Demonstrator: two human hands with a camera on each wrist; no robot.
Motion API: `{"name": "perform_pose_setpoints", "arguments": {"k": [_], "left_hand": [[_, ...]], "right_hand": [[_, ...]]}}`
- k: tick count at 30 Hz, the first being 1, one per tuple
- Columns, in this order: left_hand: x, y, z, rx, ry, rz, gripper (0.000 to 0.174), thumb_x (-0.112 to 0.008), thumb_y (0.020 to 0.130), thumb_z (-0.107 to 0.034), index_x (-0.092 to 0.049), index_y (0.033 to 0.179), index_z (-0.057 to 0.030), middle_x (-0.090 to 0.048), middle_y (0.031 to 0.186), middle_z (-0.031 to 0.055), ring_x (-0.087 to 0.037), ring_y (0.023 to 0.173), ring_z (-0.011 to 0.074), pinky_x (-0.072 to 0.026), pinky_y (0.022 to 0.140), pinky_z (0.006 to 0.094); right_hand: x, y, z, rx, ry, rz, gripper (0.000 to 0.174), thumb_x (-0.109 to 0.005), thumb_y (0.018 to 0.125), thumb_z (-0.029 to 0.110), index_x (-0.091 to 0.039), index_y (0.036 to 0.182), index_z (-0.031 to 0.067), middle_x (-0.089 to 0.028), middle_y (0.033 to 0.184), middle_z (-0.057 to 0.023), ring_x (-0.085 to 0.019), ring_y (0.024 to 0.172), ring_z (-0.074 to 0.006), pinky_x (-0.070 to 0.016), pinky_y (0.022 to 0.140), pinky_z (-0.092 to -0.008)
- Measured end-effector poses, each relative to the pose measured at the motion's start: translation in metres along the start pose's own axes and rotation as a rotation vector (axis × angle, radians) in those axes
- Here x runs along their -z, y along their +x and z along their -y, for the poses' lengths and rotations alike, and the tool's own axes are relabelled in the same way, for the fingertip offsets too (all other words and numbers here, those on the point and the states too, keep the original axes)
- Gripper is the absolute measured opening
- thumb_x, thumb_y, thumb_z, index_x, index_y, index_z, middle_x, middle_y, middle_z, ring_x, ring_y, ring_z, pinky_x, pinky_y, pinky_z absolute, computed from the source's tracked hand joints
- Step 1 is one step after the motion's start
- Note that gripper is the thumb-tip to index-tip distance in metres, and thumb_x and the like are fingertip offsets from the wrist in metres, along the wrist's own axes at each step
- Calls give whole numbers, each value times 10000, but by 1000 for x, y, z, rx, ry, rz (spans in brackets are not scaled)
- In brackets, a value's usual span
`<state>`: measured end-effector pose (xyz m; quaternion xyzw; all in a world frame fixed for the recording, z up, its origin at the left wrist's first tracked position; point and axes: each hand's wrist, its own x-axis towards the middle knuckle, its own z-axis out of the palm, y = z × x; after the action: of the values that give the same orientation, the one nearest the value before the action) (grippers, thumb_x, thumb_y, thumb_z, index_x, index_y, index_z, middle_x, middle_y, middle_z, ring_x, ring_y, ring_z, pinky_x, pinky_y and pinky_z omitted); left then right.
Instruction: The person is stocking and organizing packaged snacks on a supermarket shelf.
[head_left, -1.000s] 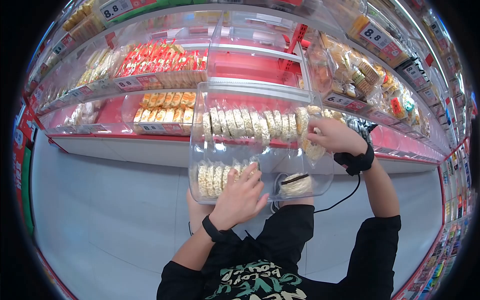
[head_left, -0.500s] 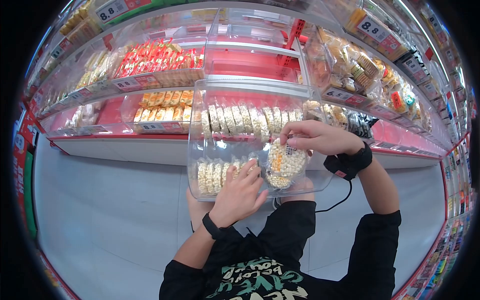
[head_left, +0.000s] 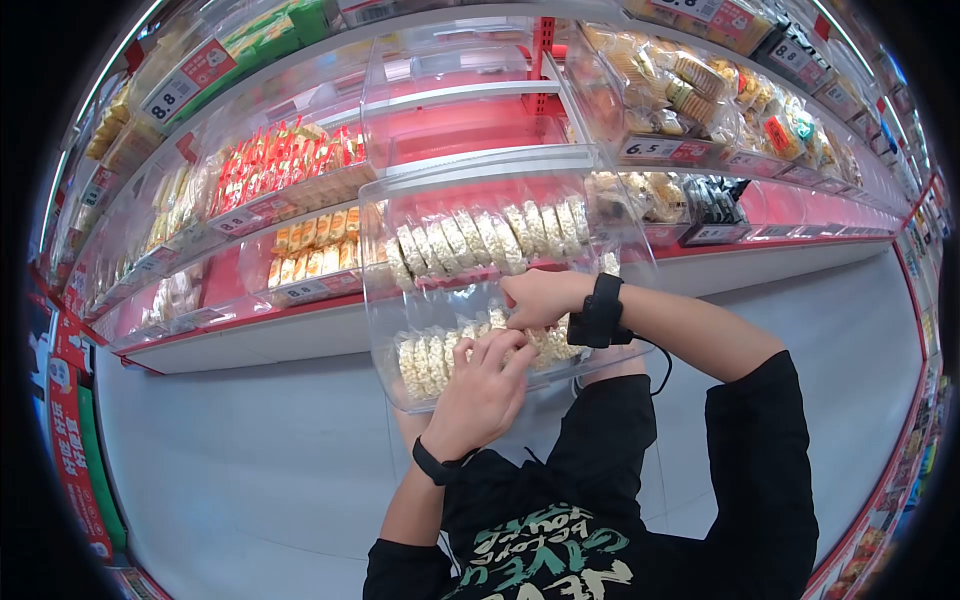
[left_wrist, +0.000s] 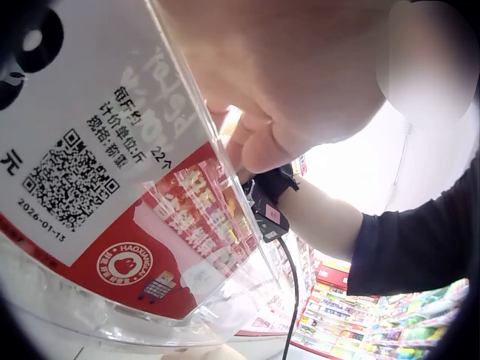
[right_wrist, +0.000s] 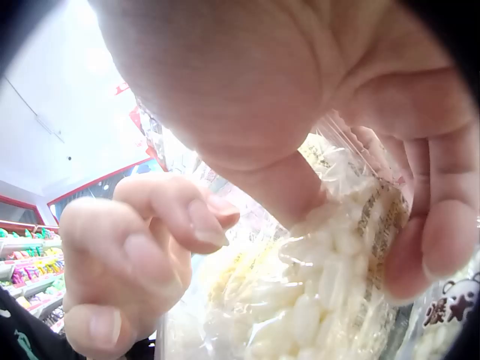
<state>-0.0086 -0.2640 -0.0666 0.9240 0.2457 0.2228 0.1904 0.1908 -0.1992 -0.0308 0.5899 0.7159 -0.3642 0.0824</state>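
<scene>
A clear plastic bin [head_left: 648, 262] holds two rows of wrapped puffed rice cakes: a far row [head_left: 480, 240] and a near row [head_left: 422, 365]. My right hand [head_left: 548, 297] reaches down into the near row. In the right wrist view its thumb and fingers pinch a wrapped puffed rice cake [right_wrist: 315, 277] from both sides. Over the bin's front wall my left hand [head_left: 480, 385] rests with loosely bent fingers at the near row. The right wrist view shows those bent fingers [right_wrist: 135, 259] holding nothing. A price card [left_wrist: 67, 180] fronts the bin in the left wrist view.
Shelf bins with packaged snacks flank the work, red-wrapped ones [head_left: 285, 165] on the left and biscuits [head_left: 665, 85] on the right. A red shelf [head_left: 450, 135] lies behind the bin. Below it are my knees and the grey floor [head_left: 270, 440]. A cable [left_wrist: 294, 300] hangs from my right wrist.
My right hand took a rice cake from the far row's right end, brought it toward me, then moved left into the near row beside my left hand. The head view has turned slightly.
</scene>
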Motion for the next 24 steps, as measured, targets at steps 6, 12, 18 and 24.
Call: {"name": "perform_pose_setpoints", "arguments": {"k": [6, 12, 18, 24], "left_hand": [[-5, 3, -4, -110, 147, -9, 395, -573, 864, -184, -584, 1254, -122, -508, 1351, 67, -382, 1381, 230, -256, 1065, 520], [-4, 2, -4, -51, 139, 81, 348, -577, 862, -191, -615, 1199, -114, -468, 1446, 64, -378, 1393, 233, -256, 1078, 523], [-1, 6, -4, -102, 172, 93, 370, -574, 867, -192, -593, 1222, -88, -420, 1511, 82, -346, 1427, 248, -265, 1088, 497], [-4, 6, -3, -64, 174, 112, 399, -568, 878, -199, -574, 1260, -82, -410, 1520, 90, -344, 1430, 245, -262, 1096, 493]], "right_hand": [[2, -4, -31, 55, 537, 79, 437, -526, 995, 328, -582, 1122, -86, -689, 839, -162, -702, 728, -199, -562, 627, -323], [4, 9, -49, 59, -341, -179, 259, -574, 856, 145, -614, 1002, -65, -673, 1024, -250, -667, 852, -429, -521, 770, -505], [-26, 15, -46, 49, -423, -35, 296, -693, 735, 158, -702, 972, -19, -704, 1005, -219, -676, 974, -371, -535, 811, -486], [-10, -3, -41, 5, -432, 62, 379, -752, 675, 204, -733, 990, -6, -714, 1004, -197, -687, 911, -382, -550, 792, -476]]}}
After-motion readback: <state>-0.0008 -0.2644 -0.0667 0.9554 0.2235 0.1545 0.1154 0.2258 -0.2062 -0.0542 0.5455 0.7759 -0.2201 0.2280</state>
